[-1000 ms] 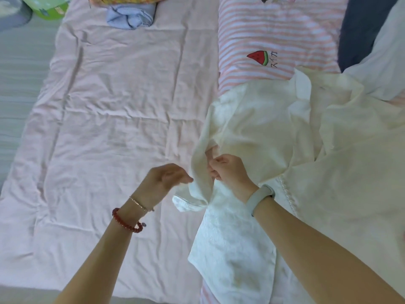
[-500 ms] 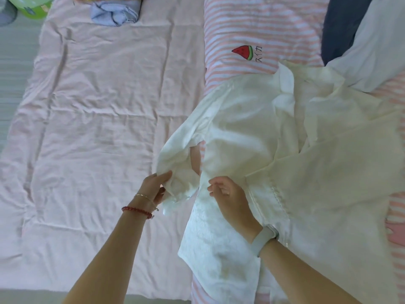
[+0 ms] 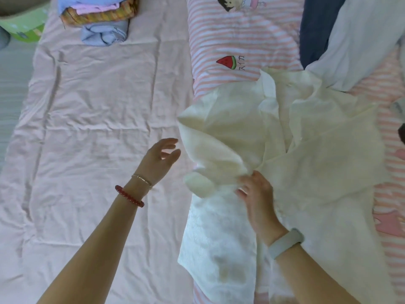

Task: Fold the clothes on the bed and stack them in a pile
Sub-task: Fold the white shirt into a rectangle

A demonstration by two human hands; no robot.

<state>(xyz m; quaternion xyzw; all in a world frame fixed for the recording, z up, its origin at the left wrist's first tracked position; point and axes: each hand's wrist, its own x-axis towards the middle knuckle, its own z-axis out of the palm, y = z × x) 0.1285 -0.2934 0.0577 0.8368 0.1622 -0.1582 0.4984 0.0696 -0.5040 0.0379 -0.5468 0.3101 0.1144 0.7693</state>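
On the pink sheet, the right hand pinches the cream shirt's sleeve while the left hand hovers beside it, fingers spread — folded clothes stacked far off.

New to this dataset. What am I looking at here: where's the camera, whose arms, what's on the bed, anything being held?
There is no machine here: a person works with two bare hands. The single view comes from a wide-angle camera worn on the head, looking forward and down, so the arms enter from the bottom edge.

The left hand, with a red bead bracelet on its wrist, hovers open above the pink sheet and holds nothing. The right hand, with a pale wristband, pinches a fold of the cream garment, which lies crumpled and not yet folded.

At the far edge sits a pile of folded clothes. Under the cream garment lies a pink striped cloth with a watermelon print. A dark blue fabric and a white fabric lie at the upper right.
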